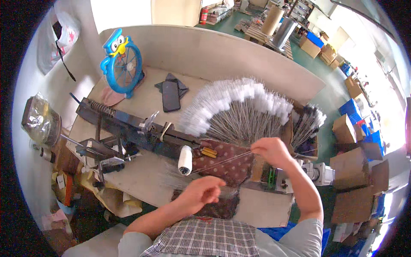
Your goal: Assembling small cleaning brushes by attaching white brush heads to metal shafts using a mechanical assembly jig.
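Note:
My right hand [272,150] is closed in a pinch on thin wires [227,161], which slant down to the left toward a white wrapped roll [185,161]. My left hand [201,193] sits nearer my lap, its fingers curled together; what they hold, if anything, cannot be made out. Behind my right hand fans a large heap of wire-stemmed brushes [239,107] with white bristle ends. A dark spotted cloth [229,169] lies under the wires. Beside the roll, yellow-handled parts [209,152] rest at the end of a long dark metal machine [128,124].
A small machine with a motor [317,173] stands at the right table edge. More brushes [308,124] fill a box there. Farther back are a phone [171,96] and a blue cartoon-headed wheel [123,66]. A raised panel [205,51] borders the table; cardboard boxes [351,167] stack on the right.

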Demonstrator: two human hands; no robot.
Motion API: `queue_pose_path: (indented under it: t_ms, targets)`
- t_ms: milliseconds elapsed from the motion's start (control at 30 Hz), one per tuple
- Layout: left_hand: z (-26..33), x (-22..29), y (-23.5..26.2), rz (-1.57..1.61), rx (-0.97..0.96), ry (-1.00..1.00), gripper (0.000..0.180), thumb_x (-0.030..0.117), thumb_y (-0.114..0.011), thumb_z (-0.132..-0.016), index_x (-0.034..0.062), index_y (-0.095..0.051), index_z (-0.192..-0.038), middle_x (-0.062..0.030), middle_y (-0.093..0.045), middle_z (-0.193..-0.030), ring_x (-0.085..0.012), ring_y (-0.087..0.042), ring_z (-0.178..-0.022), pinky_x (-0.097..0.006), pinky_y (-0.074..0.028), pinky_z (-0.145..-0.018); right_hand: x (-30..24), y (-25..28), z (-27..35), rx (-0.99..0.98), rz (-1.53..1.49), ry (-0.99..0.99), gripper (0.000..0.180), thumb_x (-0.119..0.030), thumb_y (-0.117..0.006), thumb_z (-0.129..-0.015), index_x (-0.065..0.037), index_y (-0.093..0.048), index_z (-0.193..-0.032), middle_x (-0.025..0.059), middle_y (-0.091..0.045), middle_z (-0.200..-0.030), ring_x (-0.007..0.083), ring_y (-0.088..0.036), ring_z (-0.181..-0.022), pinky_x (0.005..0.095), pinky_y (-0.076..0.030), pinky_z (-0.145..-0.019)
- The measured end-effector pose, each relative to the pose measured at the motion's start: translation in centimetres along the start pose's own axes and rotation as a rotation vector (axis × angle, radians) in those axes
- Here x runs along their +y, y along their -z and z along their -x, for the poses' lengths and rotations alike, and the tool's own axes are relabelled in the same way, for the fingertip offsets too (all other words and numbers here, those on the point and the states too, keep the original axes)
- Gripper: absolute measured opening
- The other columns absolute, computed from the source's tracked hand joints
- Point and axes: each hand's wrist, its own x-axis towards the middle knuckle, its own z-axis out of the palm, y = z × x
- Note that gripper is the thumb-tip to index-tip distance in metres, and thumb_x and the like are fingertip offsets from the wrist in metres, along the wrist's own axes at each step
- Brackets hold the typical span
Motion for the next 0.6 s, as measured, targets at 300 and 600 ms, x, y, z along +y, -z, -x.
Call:
queue_pose_path:
  t_ms: [300, 600]
  targets:
    - [-11.8, -1.6, -3.8, -0.142, -0.083, -0.126, 0.034, 0.031, -0.048, -0.094, 0.0081, -0.055, -0.118, -0.0001, -0.06, -0.081, -0.0056, -0.052, -0.069, -0.023, -0.045, -0.065, 4.0, 2.9, 5.1, -0.174, -0.253, -0.21, 0.019, -0.014, -0.069, -0.072, -0.007, -0.069, -0.09, 0.0091, -0.068, -0.08, 0.0145, -0.064, -0.069, 0.0272, -0.05, -0.068]
    - [-8.9, 0.1, -5.2, -0.495, 0.152, -0.345, 0.03, 0.025, -0.048, -0.095, 0.0007, -0.06, -0.107, -0.0048, -0.065, -0.084, -0.0081, -0.057, -0.075, -0.022, -0.046, -0.067, 2.4, 0.8, 3.6, -0.015, 0.076, 0.242, 0.011, -0.024, -0.071, -0.068, -0.016, -0.072, -0.076, 0.002, -0.063, -0.07, 0.0235, -0.058, -0.075, 0.0362, -0.047, -0.069]
